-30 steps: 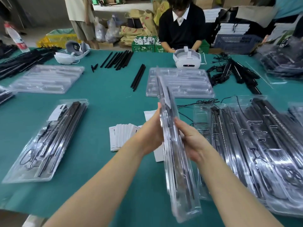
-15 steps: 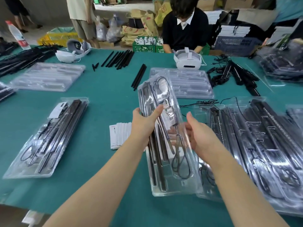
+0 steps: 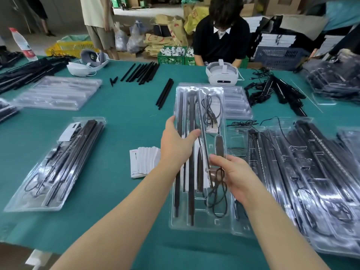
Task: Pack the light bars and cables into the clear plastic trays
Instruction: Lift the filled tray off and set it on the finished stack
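Nearest, both hands hold a filled clear tray over the green counter: the left hand grips its left edge with thumb across the light bars, the right hand curls round its right side by the coiled cable. Finished trays overlap to the right and one lies left, so several packs look done. Further off, empty trays, loose bars and tangled cables suggest more remains, with a seated person and crates behind.
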A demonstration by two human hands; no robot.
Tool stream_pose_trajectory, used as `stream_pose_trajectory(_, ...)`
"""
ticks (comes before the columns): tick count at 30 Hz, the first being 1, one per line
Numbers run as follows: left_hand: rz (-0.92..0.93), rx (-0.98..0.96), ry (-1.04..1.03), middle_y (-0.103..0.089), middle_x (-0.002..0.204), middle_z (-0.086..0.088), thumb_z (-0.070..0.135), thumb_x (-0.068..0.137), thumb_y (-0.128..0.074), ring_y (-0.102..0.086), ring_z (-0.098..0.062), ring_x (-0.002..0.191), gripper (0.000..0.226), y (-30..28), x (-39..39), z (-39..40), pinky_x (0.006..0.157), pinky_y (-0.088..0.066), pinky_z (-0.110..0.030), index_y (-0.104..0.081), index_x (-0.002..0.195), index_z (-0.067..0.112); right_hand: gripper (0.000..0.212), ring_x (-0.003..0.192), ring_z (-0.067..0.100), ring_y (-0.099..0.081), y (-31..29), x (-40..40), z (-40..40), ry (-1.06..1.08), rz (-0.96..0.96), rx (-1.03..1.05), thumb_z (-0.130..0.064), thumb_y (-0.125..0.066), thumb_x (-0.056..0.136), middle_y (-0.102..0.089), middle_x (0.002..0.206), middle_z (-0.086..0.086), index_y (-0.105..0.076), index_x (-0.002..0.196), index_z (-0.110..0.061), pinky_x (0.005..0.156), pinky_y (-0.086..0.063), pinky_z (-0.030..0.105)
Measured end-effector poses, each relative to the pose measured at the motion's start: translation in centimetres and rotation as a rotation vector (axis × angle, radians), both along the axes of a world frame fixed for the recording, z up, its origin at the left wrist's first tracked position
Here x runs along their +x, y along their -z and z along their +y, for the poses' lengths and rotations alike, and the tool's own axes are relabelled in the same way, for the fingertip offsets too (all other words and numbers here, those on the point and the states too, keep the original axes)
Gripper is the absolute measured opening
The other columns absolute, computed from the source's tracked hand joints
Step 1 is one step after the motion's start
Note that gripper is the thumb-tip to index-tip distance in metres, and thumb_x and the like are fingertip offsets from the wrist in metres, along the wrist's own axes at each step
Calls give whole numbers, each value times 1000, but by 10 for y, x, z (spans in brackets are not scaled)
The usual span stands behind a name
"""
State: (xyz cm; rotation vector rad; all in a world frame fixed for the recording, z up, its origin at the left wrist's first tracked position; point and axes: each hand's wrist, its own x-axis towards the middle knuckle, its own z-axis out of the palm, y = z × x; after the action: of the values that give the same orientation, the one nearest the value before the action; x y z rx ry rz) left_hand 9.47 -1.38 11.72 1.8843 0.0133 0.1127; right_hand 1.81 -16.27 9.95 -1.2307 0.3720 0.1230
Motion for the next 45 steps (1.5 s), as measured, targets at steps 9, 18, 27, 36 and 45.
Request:
stream_pose_trajectory(9,-39,39,58,-39,157,7,42,87,-74,-34,-13,144,84,2,-12,-7,118,-31,-39,-27,156,27,9,62,17,-64,-7,12,-9,49,1,35,-10,-74,85,-67,73,5,-67,88,-5,57,-56,28)
stream_pose_trajectory(18,-41,32,45,-37,158,7,42,87,-75,-34,-13,144,84,8,-12,-7,117,-31,-37,-28,155,28,28,70,18,-67,-1,12,-12,6,0,88,-7,-76,81,-72,87,12,-68,106,5,62,-58,27)
stream_pose_trajectory(27,313,-186,80,-66,110,-5,35,102,-44,-69,-17,83,27,29,-1,4,74,-58,-33,-62,116,18,9,55,12,-65,3,20,-46,125,74,-10,-3,-73,84,-70,66,4,-68,91,-1,49,-53,23)
stream_pose_trajectory(36,-18,726,185,-57,122,-8,14,99,-43,-55,-27,108,33,78,-14,37,86,-46,-35,-59,128,10,14,63,15,-62,16,16,-80,152,155,-8,0,-70,86,-66,75,8,-65,97,4,59,-55,27)
stream_pose_trajectory(45,-96,938,227,-54,114,-6,14,97,-48,-48,-26,109,24,92,-5,56,83,-45,-35,-62,115,9,31,60,16,-66,16,19,-86,118,216,-44,-6,-77,73,-71,71,8,-67,99,6,55,-58,25)
